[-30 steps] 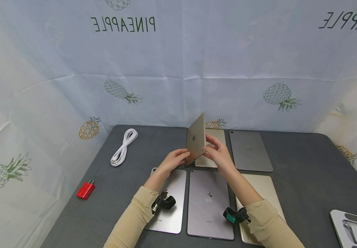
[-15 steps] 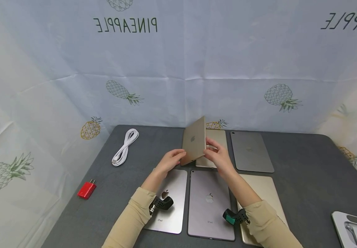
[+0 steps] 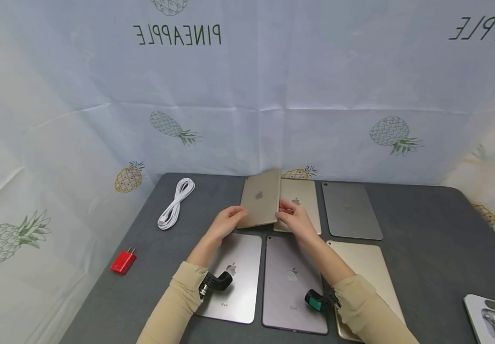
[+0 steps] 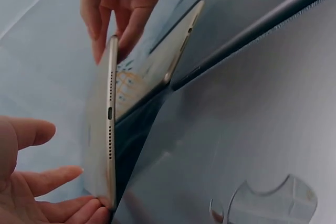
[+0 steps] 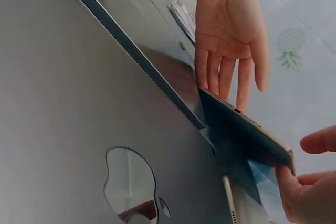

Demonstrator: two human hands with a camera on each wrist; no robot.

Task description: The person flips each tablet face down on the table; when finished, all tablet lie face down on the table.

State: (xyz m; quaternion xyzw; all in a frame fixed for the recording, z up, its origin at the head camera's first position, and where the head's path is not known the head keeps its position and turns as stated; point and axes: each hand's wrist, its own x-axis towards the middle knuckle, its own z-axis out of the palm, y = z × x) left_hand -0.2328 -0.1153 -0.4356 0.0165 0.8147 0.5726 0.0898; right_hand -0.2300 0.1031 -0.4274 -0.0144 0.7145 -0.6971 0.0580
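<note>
In the head view a gold tablet [image 3: 259, 199] leans with its apple-logo back toward me, its right side raised and its left side low. My right hand [image 3: 296, 220] pinches the raised right edge, thumb and finger on opposite faces in the left wrist view. My left hand [image 3: 229, 220] touches the low left edge with mostly straight fingertips; its thumb [image 4: 42, 131] stands apart from the tablet. Another gold tablet [image 3: 305, 200] lies flat behind my right hand, partly covered. Below my forearms lie a silver tablet [image 3: 240, 286] and a purple-grey tablet [image 3: 288, 267].
A dark grey tablet [image 3: 350, 210] lies at the back right, with one more gold tablet [image 3: 369, 267] partly under my right sleeve. On the left are a coiled white cable [image 3: 177, 203] and a red charger plug [image 3: 123, 262]. A white-framed item [image 3: 492, 313] sits front right.
The held gold tablet has tipped down toward the left, so more of its back shows. Both hands have shifted left and the right hand has lowered, uncovering more of the flat gold tablet.
</note>
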